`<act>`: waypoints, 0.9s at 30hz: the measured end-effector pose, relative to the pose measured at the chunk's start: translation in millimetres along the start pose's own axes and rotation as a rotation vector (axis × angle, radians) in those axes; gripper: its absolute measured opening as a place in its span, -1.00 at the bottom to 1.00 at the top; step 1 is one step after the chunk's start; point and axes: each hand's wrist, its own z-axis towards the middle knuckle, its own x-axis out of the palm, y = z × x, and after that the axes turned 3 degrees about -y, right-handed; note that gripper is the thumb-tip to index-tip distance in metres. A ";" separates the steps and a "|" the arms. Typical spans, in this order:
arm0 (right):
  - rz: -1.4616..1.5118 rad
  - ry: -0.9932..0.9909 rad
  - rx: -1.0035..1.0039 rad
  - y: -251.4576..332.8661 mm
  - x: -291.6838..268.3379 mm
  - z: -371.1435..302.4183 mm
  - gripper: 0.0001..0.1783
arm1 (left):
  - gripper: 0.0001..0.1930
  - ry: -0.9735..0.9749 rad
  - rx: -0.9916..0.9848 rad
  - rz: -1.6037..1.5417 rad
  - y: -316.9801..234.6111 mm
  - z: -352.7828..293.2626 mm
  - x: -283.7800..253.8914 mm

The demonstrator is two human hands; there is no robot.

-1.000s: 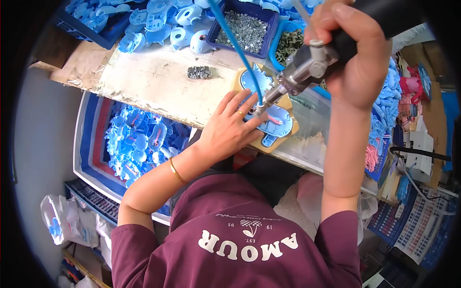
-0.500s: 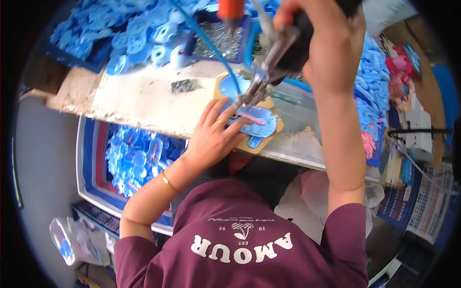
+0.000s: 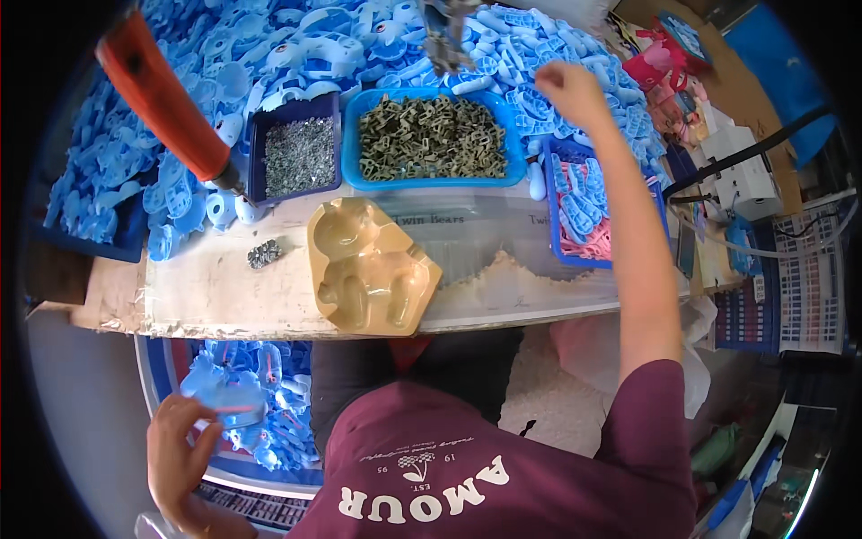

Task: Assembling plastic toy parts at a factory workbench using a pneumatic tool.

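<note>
Now that the driver [image 3: 166, 99] has swung away, my left hand [image 3: 184, 449] grips the finished shell [image 3: 223, 402] over the bin [image 3: 180, 422]; my right hand [image 3: 566, 90] closes on loose parts [image 3: 530, 54], mould [image 3: 368, 265] empty.

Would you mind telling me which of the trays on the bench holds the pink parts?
The blue tray at the right, just below the right hand. The small dark tray holds grey screws; the wide blue tray holds olive pieces.
</note>
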 end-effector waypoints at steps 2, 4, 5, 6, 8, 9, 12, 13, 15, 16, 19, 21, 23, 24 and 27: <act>-0.049 0.065 0.063 -12.1 26.3 -8.9 -0.68 | -0.65 -0.232 0.052 0.316 30.7 -17.7 18.6; -0.279 -0.067 0.013 0.4 48.9 -16.0 -0.68 | -0.42 -0.409 0.017 0.553 29.7 -18.9 24.0; -0.270 -0.071 0.007 3.0 52.3 -14.4 -0.68 | -0.42 -0.415 0.008 0.558 9.0 -11.8 21.1; -0.292 -0.025 -0.016 2.4 53.1 -13.6 -0.69 | -0.46 -0.314 -0.006 0.321 -16.3 2.8 18.8; -0.289 -0.074 -0.100 -1.0 48.1 -16.7 -0.74 | -0.54 -0.231 0.179 0.149 -33.7 26.6 21.2; -0.288 -0.083 -0.102 0.2 43.9 -18.9 -0.74 | -0.55 -0.226 0.298 0.146 -42.6 37.6 24.6; 0.203 -0.072 -0.206 49.1 14.2 -39.2 -0.76 | -0.53 -0.242 0.496 -0.039 -67.4 72.2 46.7; 0.331 0.023 -0.219 73.5 4.7 -52.4 -0.76 | -0.50 -0.262 0.564 -0.115 -77.6 88.9 59.0; 0.577 0.274 -0.260 118.4 -2.8 -79.2 -0.78 | -0.42 -0.284 0.524 -0.325 -106.4 111.0 78.2; 0.644 0.360 -0.323 137.2 -1.1 -92.1 -0.77 | -0.39 -0.299 0.543 -0.406 -118.7 123.0 87.6; 0.717 0.476 -0.431 167.9 -4.6 -121.2 -0.75 | -0.37 -0.212 0.549 -0.573 -158.8 155.9 111.3; 0.750 0.516 -0.489 168.2 -5.8 -120.6 -0.74 | -0.38 -0.115 0.508 -0.644 -164.5 168.6 124.5; 0.914 0.808 -0.220 161.3 -11.0 -110.0 -0.73 | -0.46 -0.235 0.594 -0.591 -161.2 176.3 136.2; 0.943 0.840 -0.041 149.4 -3.4 -100.6 -0.77 | -0.57 -0.256 0.617 -0.566 -152.4 176.8 139.9; 0.459 0.261 0.091 81.2 18.7 -51.0 -0.83 | -0.64 -0.285 0.671 -0.476 -140.7 170.5 138.6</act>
